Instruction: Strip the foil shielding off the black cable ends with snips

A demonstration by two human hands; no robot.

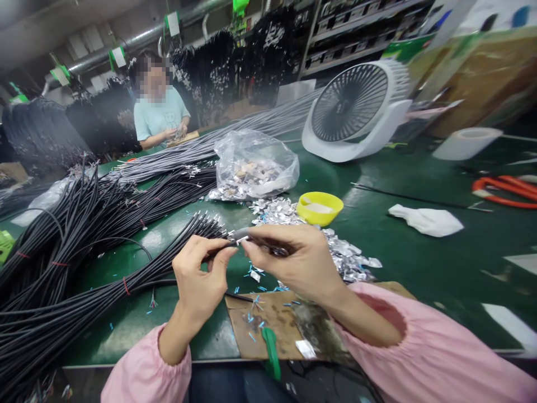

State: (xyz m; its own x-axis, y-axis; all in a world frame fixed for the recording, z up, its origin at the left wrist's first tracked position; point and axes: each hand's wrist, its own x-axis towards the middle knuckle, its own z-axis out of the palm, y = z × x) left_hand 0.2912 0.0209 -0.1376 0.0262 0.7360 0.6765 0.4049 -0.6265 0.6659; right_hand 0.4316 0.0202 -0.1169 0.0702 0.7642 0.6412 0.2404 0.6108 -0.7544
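In the head view, my left hand (201, 274) is closed, its thumb and forefinger pinching a black cable (230, 242) near the end. My right hand (293, 257) meets it at the cable's tip, fingers pressed together. A dark tool (280, 249) lies in the right palm; its kind is mostly hidden. A grey covering (240, 233) shows at the right forefinger's tip. Just beyond both hands, a bundle of black cables (168, 254) fans out with pale stripped ends. Silver foil pieces (342, 252) are heaped behind the right hand.
A clear plastic bag (257, 165) of foil pieces, a yellow bowl (319, 208) and a white fan (356, 109) stand on the green table (423, 263). Stained cardboard (247, 330) with blue scraps and a green handle (271, 352) lies nearest me. Orange-handled pliers (503, 190) are right. Another person (161, 117) sits opposite.
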